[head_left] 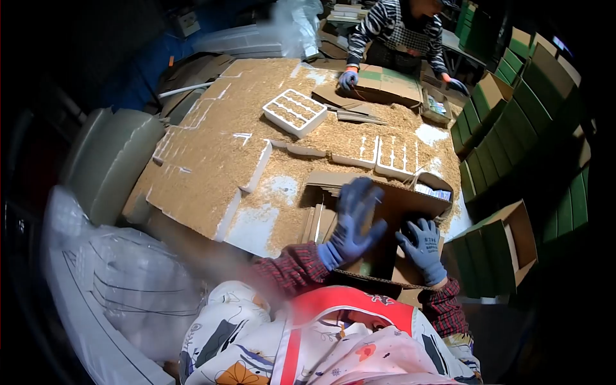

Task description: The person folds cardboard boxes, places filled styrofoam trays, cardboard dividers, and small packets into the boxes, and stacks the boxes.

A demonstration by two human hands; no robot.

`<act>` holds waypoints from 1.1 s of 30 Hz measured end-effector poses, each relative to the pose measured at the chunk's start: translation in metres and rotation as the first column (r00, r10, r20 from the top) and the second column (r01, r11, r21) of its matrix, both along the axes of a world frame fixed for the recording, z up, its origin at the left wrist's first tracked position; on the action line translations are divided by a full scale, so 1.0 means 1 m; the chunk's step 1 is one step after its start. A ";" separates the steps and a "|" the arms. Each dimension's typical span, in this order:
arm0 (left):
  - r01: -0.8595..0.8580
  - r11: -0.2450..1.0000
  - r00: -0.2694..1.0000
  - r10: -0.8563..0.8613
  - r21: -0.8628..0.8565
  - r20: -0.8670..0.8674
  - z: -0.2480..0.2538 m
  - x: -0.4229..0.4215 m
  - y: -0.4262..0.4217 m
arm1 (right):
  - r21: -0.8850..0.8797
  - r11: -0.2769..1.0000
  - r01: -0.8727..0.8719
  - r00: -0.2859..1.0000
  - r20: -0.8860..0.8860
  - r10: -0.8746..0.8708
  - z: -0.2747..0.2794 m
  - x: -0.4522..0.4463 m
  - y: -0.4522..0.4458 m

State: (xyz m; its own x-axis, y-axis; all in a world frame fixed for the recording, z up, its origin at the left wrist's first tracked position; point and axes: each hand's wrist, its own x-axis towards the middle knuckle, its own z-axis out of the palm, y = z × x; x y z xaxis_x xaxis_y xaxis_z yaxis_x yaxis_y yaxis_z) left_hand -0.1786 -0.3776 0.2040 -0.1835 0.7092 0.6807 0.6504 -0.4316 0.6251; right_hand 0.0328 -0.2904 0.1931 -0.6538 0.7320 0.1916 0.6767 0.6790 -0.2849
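Note:
An open cardboard box [403, 204] stands in front of me at the table's near edge, its brown inside facing up. My left hand [354, 224], in a blue-grey work glove, is over the box's left side with fingers spread, holding nothing visible. My right hand [423, 247], gloved alike, lies at the box's near right part, fingers apart and pressed against the cardboard. Whether the left palm touches the box I cannot tell. Flat cardboard pieces [314, 224] lie left of the box. A container of small printed items [434, 190] sits beyond its far right corner.
A white compartment tray [283, 122] full of sawdust-like material rests on the sawdust-covered table [212, 173]. Across it, another person [398, 32] in gloves handles a cardboard box [389, 85]. Green boxes [513, 138] are stacked at the right; plastic-wrapped white sheets [122, 276] stand left.

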 end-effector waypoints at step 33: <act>0.610 0.718 0.114 0.339 -0.335 0.934 -0.174 -0.107 -0.040 | -0.704 0.709 -0.035 0.814 -0.432 -0.389 -0.029 -0.003 0.052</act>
State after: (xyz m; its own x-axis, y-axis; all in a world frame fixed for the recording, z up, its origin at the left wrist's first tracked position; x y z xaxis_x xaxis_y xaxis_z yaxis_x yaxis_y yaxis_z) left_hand -0.2854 -0.4180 0.0300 -0.1215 0.8608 -0.4942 -0.6789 0.2911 0.6740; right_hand 0.0301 -0.2388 0.1640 -0.4464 0.8861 -0.1249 0.3614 0.0509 -0.9310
